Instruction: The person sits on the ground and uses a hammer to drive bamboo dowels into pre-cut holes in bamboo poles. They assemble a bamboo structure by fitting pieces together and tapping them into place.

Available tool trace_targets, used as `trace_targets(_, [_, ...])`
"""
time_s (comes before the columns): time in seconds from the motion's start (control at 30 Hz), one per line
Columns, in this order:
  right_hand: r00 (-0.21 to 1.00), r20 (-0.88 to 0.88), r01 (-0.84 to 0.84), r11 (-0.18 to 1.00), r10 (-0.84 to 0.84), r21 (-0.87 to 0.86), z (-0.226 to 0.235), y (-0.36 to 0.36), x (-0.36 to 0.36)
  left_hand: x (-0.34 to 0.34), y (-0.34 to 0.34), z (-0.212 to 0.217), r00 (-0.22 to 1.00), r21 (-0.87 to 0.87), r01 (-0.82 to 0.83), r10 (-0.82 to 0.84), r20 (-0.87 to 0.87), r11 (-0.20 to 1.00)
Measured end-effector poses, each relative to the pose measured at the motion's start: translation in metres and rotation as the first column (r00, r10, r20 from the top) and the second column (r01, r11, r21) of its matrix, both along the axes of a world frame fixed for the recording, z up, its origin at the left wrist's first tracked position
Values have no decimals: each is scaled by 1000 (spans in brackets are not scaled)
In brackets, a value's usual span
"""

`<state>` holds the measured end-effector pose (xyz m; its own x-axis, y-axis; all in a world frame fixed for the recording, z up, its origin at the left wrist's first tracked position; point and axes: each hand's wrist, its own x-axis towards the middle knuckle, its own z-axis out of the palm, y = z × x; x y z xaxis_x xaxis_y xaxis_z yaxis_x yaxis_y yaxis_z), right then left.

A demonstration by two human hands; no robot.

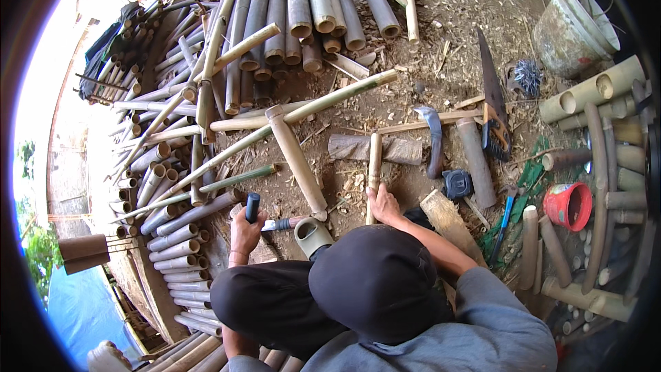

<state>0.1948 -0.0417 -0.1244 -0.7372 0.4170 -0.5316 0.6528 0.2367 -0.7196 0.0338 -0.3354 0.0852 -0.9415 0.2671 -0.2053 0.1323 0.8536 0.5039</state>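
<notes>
Bamboo rings the work patch, and, taking the middle of the view as the dial's centre, I find two containers on the right-hand side. At two o'clock stands a dirt-stained whitish bucket [573,34]; thin dark strands rise by its rim, though I can't tell whether they sit inside it. Just past three is a smaller red tub [566,208], its mouth showing red inner wall, its bottom too small to read.

The person's right hand [385,204], near four o'clock, is wrapped round a pale bamboo piece [375,158] that points up toward twelve. Between seven and eight, the left hand [244,235] clenches a dark-handled tool [253,207], its far end unclear to me. A saw [493,86] lies at two, near the bucket; a tape measure [457,184] rests at three, just beside a dark bamboo tube [475,162].
</notes>
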Motion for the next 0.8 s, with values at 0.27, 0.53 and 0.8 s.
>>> trace_targets(0.27, [991, -108, -90, 992, 81, -85, -3, 24, -1, 5, -1, 3, 998, 54, 42, -44, 33, 998])
trace_targets(0.53, [970, -242, 69, 943, 12, 325, 90, 95, 87, 6, 71, -6, 988, 275, 15, -56, 142, 961])
trace_targets(0.8, [941, 312, -52, 856, -131, 515, 47, 90, 249, -28, 214, -7, 979, 708, -48, -109, 175, 704])
